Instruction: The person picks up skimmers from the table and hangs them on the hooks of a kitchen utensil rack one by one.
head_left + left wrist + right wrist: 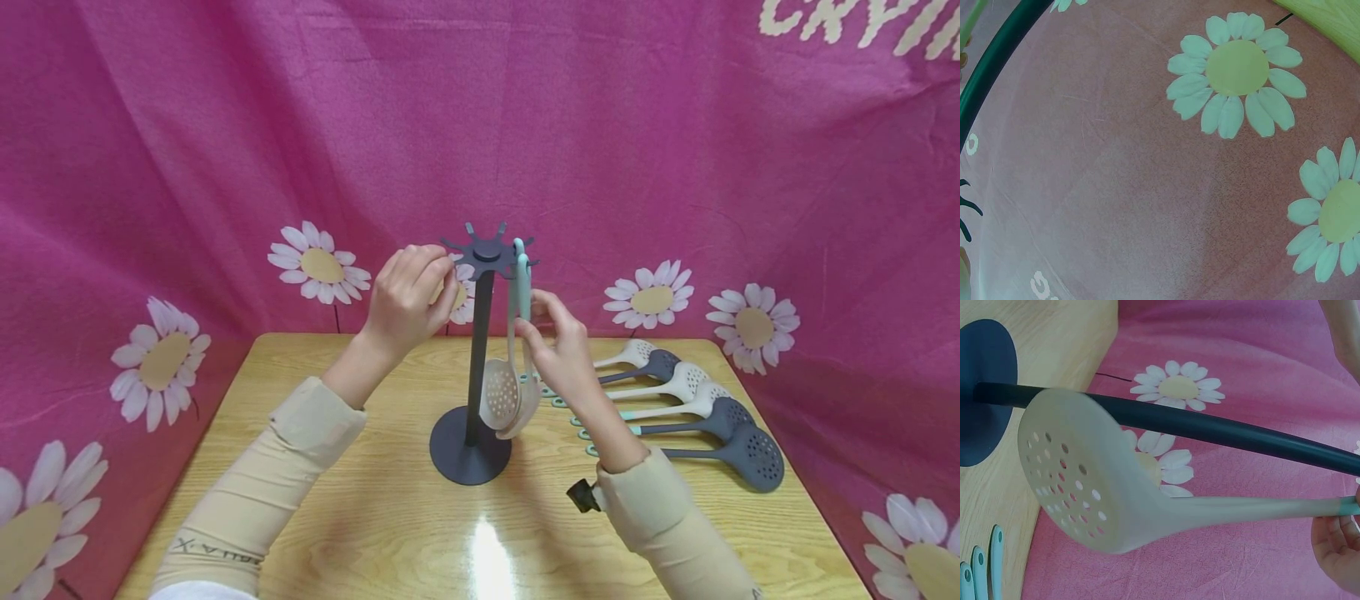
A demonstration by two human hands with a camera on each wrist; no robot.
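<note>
A dark utensil stand has a round base and a ring of prongs on top. My left hand is at the left side of that ring, fingers curled, fingertips pinching the end of a prong. On the stand's right side, two pale skimmers with mint handle ends hang side by side. My right hand pinches the handle of the nearer skimmer between thumb and fingers; its loop is up at the prongs. The right wrist view shows a perforated skimmer head beside the dark pole.
Several dark and pale perforated utensils lie in a row on the wooden table, at the right, handles pointing left. A pink cloth with daisies hangs behind and at both sides. A small black piece sticks out by the right cuff.
</note>
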